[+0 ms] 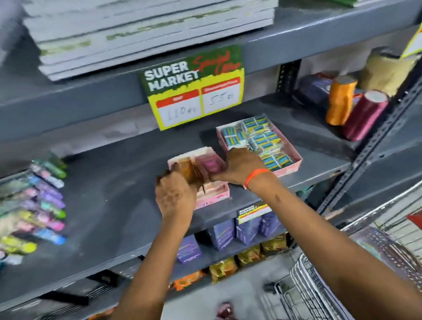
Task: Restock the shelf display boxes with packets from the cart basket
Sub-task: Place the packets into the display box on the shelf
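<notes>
Display box [212, 192], pink, at front edge of grey shelf [109, 197], within easy reach. Packets [200, 167] stood upright inside, likely for tidy rows. Left hand [174, 195], right hand [239, 165] both pinching packets, squaring stack.

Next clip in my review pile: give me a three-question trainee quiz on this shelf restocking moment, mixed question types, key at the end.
1. True or false: both hands are at the nearer pink display box.
2. Which display box looks fuller? A) the nearer one B) the farther pink display box with blue packets
3. Fill in: the orange band sits on the ___ wrist.

Key: 1 true, the left hand and right hand both grip packets there. 2 B. 3 right.
</notes>
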### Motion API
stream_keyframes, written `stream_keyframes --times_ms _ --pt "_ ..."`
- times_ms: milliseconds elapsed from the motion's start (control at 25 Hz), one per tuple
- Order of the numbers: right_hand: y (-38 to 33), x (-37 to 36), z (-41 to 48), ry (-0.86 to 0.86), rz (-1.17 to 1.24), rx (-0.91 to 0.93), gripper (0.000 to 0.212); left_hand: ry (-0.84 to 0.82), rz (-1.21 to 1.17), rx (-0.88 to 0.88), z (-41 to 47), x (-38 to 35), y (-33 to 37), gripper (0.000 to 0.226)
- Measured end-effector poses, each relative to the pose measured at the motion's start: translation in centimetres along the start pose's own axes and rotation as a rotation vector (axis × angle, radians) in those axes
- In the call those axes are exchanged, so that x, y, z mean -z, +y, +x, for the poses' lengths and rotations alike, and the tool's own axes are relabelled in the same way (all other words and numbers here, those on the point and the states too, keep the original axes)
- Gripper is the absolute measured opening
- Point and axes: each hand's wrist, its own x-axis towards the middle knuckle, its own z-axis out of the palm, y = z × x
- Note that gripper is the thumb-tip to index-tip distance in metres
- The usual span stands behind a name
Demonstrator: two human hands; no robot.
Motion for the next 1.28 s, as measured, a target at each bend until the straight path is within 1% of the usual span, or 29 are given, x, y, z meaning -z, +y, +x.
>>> stream_keyframes --times_ms 120,280,360,520,680,800,880,960,1040,1120,1200,1280 --pt "-0.3 -2.1 1.5 0.044 -0.023 0.012 0.056 -0.015 0.005 -0.035 1.2 -1.0 -0.4 0.042" --pt "0.5 -4.0 2.3 0.095 0.045 -0.007 0.052 -0.012 -0.005 -0.082 2.2 -2.3 -0.6 0.043" --pt "0.7 -4.6 2.4 0.091 0.083 0.004 0.047 -0.044 -0.023 -0.117 2.6 -2.8 -1.4 0.047" --pt "1.2 -5.0 3.3 0.072 0.082 -0.009 0.044 -0.203 -0.109 -0.179 3.3 -2.2 -3.0 0.072" --pt "1.5 -5.5 4.3 0.077 0.065 -0.024 0.038 -0.208 -0.146 -0.233 4.1 -1.4 -3.4 0.073" --pt "1.9 -5.7 4.1 0.094 0.080 -0.031 0.040 -0.232 -0.049 -0.247 3.9 -0.9 -2.8 0.073" --pt "2.5 -5.3 3.8 0.101 0.100 -0.013 0.039 -0.190 0.003 -0.233 3.7 -0.5 -1.8 0.069" --pt "3.6 -4.4 3.6 0.149 0.121 -0.010 0.035 -0.104 -0.023 -0.270 3.6 -0.4 0.1 0.058" --pt "5.7 -3.2 3.1 0.262 0.189 -0.044 0.035 -0.016 -0.093 -0.395 3.2 -1.1 3.3 0.041" --pt "7.9 -2.1 2.2 0.377 0.237 -0.085 0.034 0.034 -0.181 -0.503 2.6 -1.9 6.8 0.026" --pt "10.5 -0.9 1.0 0.474 0.261 -0.125 0.028 0.038 -0.272 -0.581 1.6 -3.0 10.8 0.019" --pt "14.1 0.0 -0.5 0.589 0.289 -0.225 0.022 0.032 -0.338 -0.682 0.3 -4.8 15.0 0.017"
